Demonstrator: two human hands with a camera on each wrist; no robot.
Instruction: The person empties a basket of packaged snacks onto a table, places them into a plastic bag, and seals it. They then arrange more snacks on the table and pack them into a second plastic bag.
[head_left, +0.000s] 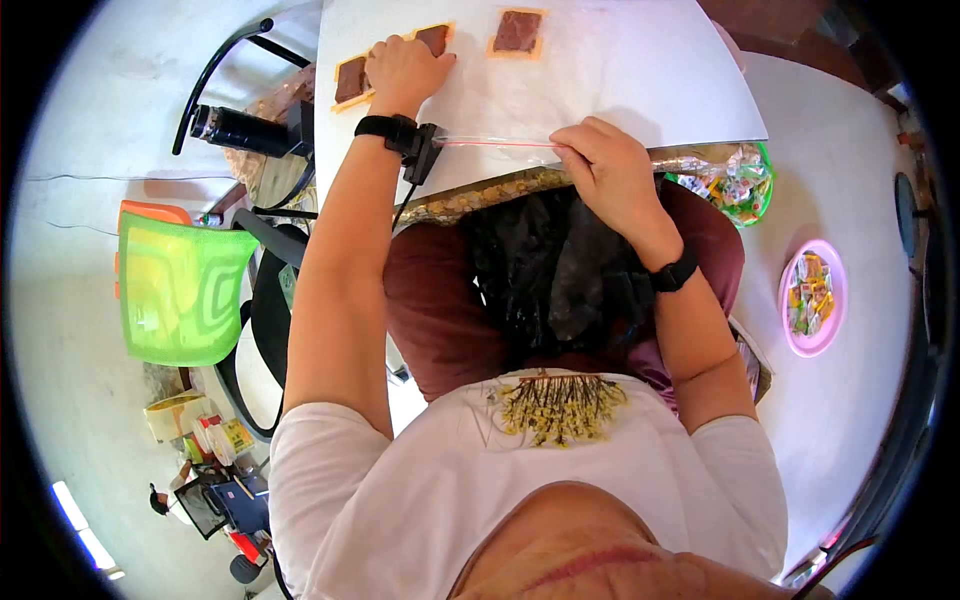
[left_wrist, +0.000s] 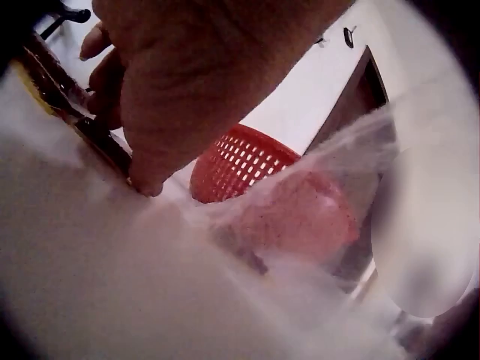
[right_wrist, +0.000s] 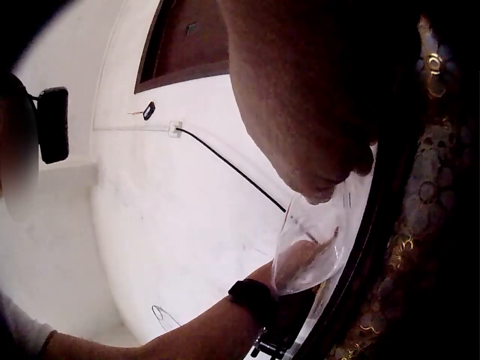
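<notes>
My left hand (head_left: 405, 70) lies over the brown square packets with yellow edges at the table's far left. One brown packet (head_left: 351, 80) shows left of it, and another brown packet (head_left: 432, 40) beyond the thumb side. In the left wrist view its bent fingers touch a dark packet edge (left_wrist: 105, 146); I cannot tell whether they grip it. My right hand (head_left: 612, 175) pinches the red-lined edge of a clear plastic bag (head_left: 500, 142) by the table's near edge, thumb against fingers. Through the clear plastic, part of the left hand shows in the right wrist view.
A third brown packet (head_left: 517, 31) is on the white table (head_left: 640, 70). At the right stand a green basket (head_left: 767, 190) of small wrapped pieces and a pink bowl (head_left: 842, 300) with more. A black bag (head_left: 540, 270) lies across the lap. A green-backed chair (head_left: 180, 290) stands left.
</notes>
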